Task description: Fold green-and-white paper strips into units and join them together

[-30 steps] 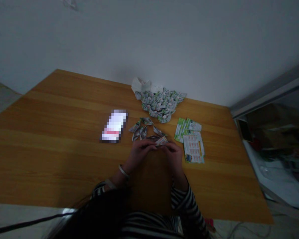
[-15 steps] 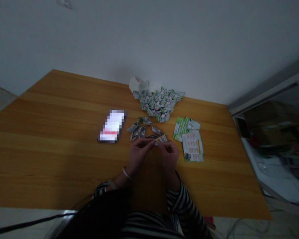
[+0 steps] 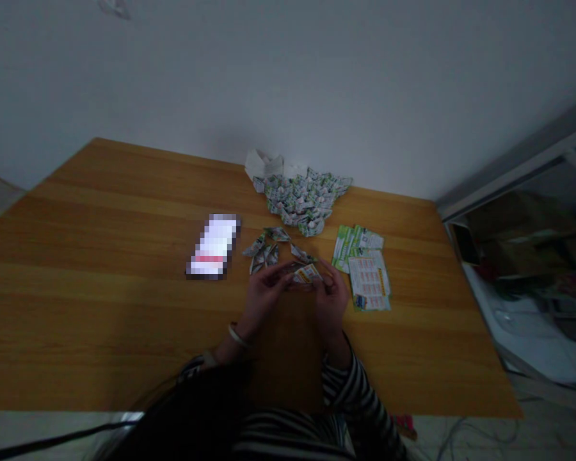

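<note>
My left hand (image 3: 264, 291) and my right hand (image 3: 333, 296) meet over the wooden table (image 3: 100, 256), both pinched on a small printed paper slip (image 3: 306, 274) held between their fingertips. A bracelet sits on my left wrist. Just beyond the hands lie several folded paper pieces (image 3: 267, 246) in a loose ring. Farther back rests a heap of folded paper pieces (image 3: 303, 197) with a crumpled white paper (image 3: 263, 164) behind it. To the right of my right hand lies a stack of flat printed slips (image 3: 365, 269).
A lit phone (image 3: 214, 246) lies on the table left of the hands. The white wall runs along the table's far edge. Right of the table stand a metal frame (image 3: 518, 173) and cluttered things on the floor. A dark cable (image 3: 38, 442) runs at bottom left.
The hands and slip have shifted slightly; the slip now lies flatter between the fingertips. The view tilted a little, so everything sits slightly lower and to the left.
</note>
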`<state>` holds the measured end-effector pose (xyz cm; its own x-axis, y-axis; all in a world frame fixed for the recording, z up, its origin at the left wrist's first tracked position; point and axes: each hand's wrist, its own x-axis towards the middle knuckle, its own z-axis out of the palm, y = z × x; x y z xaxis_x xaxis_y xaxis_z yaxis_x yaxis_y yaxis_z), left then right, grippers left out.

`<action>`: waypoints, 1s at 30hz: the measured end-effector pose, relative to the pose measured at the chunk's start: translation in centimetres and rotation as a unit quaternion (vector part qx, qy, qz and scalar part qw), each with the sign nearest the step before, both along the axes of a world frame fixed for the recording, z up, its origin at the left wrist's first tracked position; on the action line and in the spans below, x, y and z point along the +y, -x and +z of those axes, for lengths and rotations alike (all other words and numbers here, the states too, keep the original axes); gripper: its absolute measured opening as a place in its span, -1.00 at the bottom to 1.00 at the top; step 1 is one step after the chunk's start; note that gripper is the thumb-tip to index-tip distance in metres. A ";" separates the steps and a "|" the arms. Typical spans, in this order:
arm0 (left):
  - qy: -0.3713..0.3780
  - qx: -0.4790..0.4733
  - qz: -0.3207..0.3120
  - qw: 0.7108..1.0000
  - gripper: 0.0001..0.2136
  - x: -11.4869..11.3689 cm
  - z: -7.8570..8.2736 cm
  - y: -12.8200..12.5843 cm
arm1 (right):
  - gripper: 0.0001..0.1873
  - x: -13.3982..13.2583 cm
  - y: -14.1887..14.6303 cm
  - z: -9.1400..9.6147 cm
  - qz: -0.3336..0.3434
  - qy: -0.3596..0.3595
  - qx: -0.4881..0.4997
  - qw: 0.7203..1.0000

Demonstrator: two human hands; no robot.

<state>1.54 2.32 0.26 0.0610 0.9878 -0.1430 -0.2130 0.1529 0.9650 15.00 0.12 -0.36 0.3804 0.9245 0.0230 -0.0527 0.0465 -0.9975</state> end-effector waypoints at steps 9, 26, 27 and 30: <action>0.014 -0.026 0.020 0.999 -0.64 -0.5 -0.3 -0.6 | -0.50 0.5 -0.2 1.0 0.081 0.017 0.073 0.994; -0.190 0.215 -0.084 0.954 -0.71 -0.8 -0.9 -0.9 | -0.57 1.1 -1.2 0.4 0.196 0.037 0.101 0.975; -0.189 0.213 -0.083 0.955 -0.71 -0.8 -0.8 -0.9 | -0.55 1.1 -1.2 0.1 0.199 0.036 0.103 0.974; -0.189 0.206 -0.089 0.956 -0.71 -0.8 -0.6 -0.9 | -0.51 1.0 -1.2 -0.3 0.205 0.031 0.095 0.974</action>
<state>2.46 1.56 -0.32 0.2475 0.9531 0.1742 0.1946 -0.2250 0.9547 16.16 1.13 -0.69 -0.0280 0.9970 -0.0718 -0.2374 -0.0764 -0.9684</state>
